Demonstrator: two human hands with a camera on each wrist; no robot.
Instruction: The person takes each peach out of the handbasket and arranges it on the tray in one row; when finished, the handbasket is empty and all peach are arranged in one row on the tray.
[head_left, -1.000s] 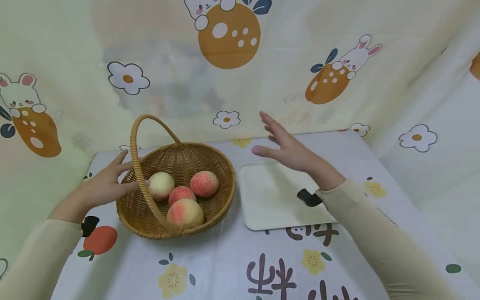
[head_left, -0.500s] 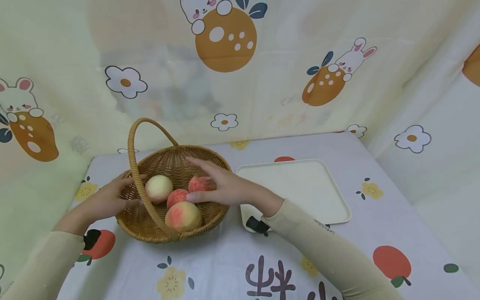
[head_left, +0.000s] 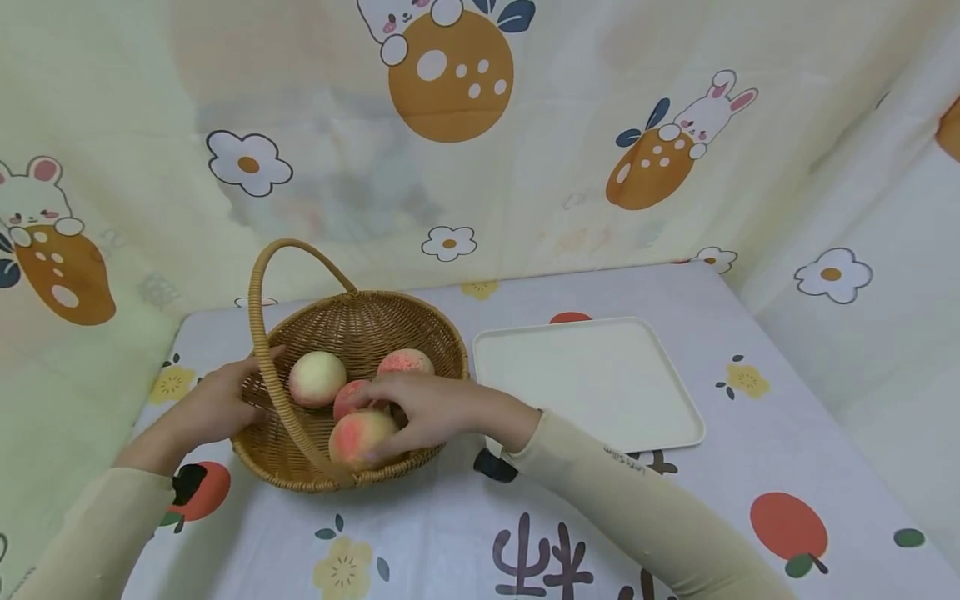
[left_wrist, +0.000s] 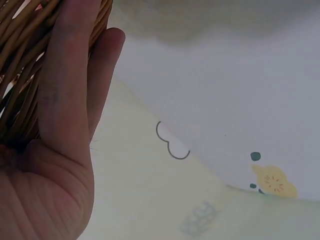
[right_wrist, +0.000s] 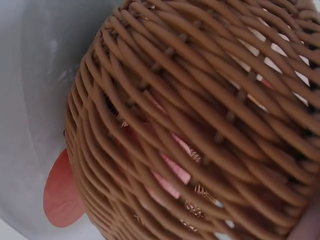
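Note:
A wicker basket [head_left: 431, 321] with a tall arched handle [head_left: 258, 308] holds several peaches. My left hand [head_left: 213, 406] holds its left rim; in the left wrist view, two fingers of the left hand [left_wrist: 65, 110] lie along the wicker wall. Inside the basket, my right hand [head_left: 427, 408] pinches the front yellow-and-pink peach [head_left: 356, 437] between thumb and fingers. Behind that hand, a red peach [head_left: 345, 400] and a pink speckled peach [head_left: 405, 360] are partly covered. Farther left lies a pale peach [head_left: 318, 379]. The right wrist view is mostly filled by the basket's outer wall [right_wrist: 165, 100].
A shallow white tray [head_left: 592, 375] lies on the table to the basket's right, its near left part behind the right forearm. The printed tablecloth [head_left: 435, 542] covers the table. A patterned curtain [head_left: 562, 208] hangs behind and at both sides.
My right hand has come leftward from over the tray into the basket and taken hold of the front peach. The left hand has stayed at the basket's left rim.

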